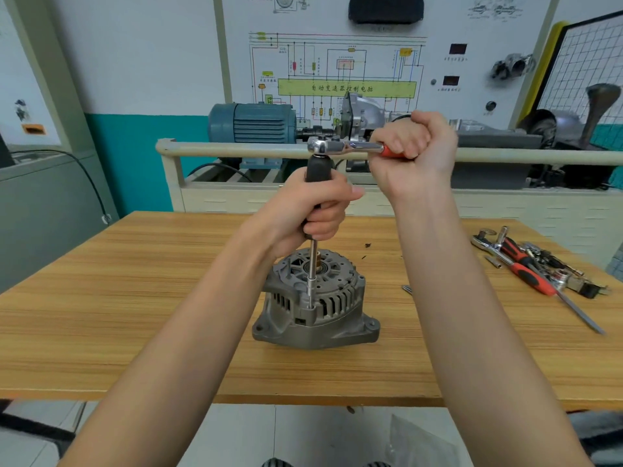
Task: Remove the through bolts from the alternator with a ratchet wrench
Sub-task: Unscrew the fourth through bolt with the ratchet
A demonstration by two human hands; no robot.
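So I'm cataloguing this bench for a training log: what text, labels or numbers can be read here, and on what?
"自动变速器控制电脑": on the green bar of the wiring diagram board behind the bench.
Small captions across that board: too blurred to read.
Alternator, ratchet wrench, spare tools: no readable marking.

Wood-grain surface (135, 315) w/ alternator (315, 308) standing upright near its middle. Far right: pile of tools (539, 264), incl. red-handled ratchet (515, 261). Small dark bits (367, 246) lie behind the alternator.

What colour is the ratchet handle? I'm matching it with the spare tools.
Orange-red, gripped by the right hand, head view.
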